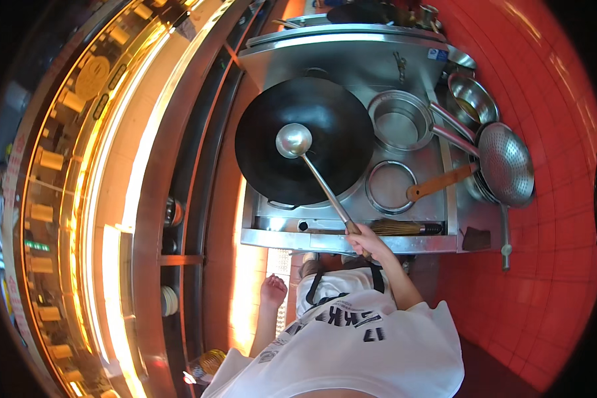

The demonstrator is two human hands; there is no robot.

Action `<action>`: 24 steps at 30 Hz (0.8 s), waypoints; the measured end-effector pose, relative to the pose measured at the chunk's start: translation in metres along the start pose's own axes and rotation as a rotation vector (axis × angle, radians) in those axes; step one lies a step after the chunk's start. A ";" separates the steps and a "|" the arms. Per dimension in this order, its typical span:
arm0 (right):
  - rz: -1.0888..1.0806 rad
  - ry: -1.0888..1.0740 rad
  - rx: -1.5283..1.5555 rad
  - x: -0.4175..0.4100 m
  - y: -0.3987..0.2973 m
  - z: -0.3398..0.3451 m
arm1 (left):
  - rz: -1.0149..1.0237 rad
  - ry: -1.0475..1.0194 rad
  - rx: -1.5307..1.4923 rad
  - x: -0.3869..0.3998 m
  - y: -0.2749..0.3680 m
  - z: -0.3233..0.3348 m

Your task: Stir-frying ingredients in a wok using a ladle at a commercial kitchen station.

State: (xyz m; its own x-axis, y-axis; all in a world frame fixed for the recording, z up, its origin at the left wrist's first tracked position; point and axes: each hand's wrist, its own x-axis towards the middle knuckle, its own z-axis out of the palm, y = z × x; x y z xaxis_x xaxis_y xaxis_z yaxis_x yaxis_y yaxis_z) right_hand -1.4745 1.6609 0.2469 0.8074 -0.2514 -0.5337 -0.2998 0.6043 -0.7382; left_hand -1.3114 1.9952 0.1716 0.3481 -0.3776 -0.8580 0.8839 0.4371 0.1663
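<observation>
My right hand point(367, 242) grips the wooden end of a long-handled metal ladle point(328, 191) at the stove's front edge. The ladle's round bowl point(294, 141) is over the middle of a large black wok point(273, 104), which looks bare inside; whether the two touch, I cannot tell. Low at my left side, apart from the stove, my left hand point(273, 290) is loosely curled with nothing seen in it. A bamboo wok brush point(398, 228) lies in the front trough, just beyond my right hand.
Right of the wok, a metal pot point(403, 124) sits on the steel stove top point(353, 199) behind a metal ring point(391, 186). A perforated strainer point(506, 164) and a wooden handle point(443, 182) lie by the red tiled wall point(552, 224). Steel shelving point(179, 234) runs along the left.
</observation>
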 end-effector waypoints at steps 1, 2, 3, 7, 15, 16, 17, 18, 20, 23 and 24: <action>0.008 -0.009 -0.022 -0.002 0.000 -0.001 | -0.022 -0.025 -0.008 -0.001 0.000 -0.001; -0.013 0.022 -0.076 -0.005 0.000 -0.003 | -0.021 -0.070 -0.024 0.003 0.000 -0.007; -0.035 0.051 -0.129 -0.007 0.001 -0.005 | 0.011 -0.044 -0.009 0.001 -0.002 -0.005; 0.016 -0.012 -0.188 -0.027 -0.015 -0.004 | 0.044 -0.004 -0.055 -0.001 0.001 -0.007; 0.182 -0.158 -0.136 -0.064 -0.041 0.003 | 0.137 -0.001 -0.074 -0.008 0.001 -0.008; 0.187 -0.199 -0.148 -0.065 -0.041 0.005 | 0.138 0.021 -0.077 -0.009 0.001 -0.007; 0.201 -0.206 -0.162 -0.064 -0.042 0.008 | 0.138 0.027 -0.097 -0.010 0.000 -0.008; 0.229 -0.233 -0.159 -0.065 -0.044 0.013 | 0.138 0.035 -0.109 -0.011 -0.001 -0.007; 0.282 -0.285 -0.150 -0.065 -0.043 0.023 | 0.146 0.050 -0.114 -0.016 -0.003 -0.005; 0.416 -0.360 -0.080 -0.057 -0.038 0.035 | 0.134 0.061 -0.123 -0.007 -0.002 -0.026; 0.421 -0.393 -0.069 -0.054 -0.034 0.038 | 0.134 0.063 -0.127 -0.006 -0.003 -0.029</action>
State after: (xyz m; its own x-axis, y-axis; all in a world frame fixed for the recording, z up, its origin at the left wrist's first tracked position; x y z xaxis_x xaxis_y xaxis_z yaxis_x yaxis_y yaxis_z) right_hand -1.4884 1.6828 0.3168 0.7357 0.3071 -0.6037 -0.6576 0.5373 -0.5281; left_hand -1.3255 2.0200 0.1624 0.4362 -0.2590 -0.8617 0.7830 0.5811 0.2217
